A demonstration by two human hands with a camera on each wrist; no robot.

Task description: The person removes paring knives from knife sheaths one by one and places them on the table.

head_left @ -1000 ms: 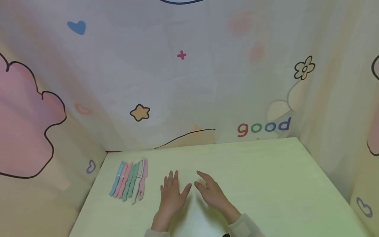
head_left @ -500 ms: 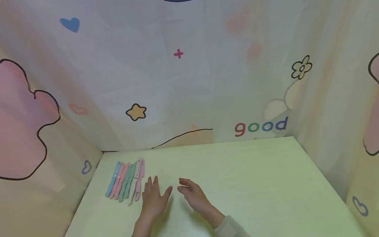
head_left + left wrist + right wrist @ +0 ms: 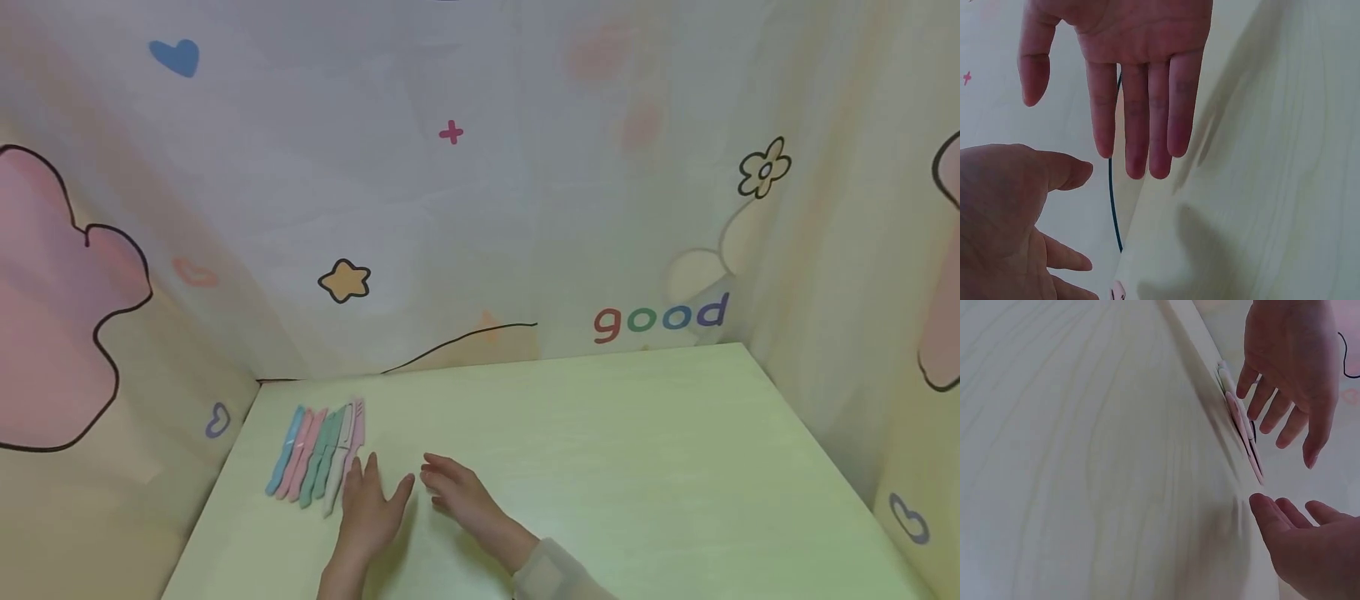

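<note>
The left hand [image 3: 369, 518] and right hand [image 3: 467, 503] have shifted toward 9 o'clock, seemingly bringing the knives [image 3: 317, 455], at the left hand's 10 o'clock, within reach. Both are empty: left spread, right loosely relaxed.

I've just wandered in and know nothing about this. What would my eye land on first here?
Probably the two bare hands, the left hand and right hand, held open over the pale table and gripping nothing. Next, the row of slim pastel utensils at the table's far left, just beyond the left hand. Behind, the colorful word "good" stands out low on the backdrop, toward the right.
</note>
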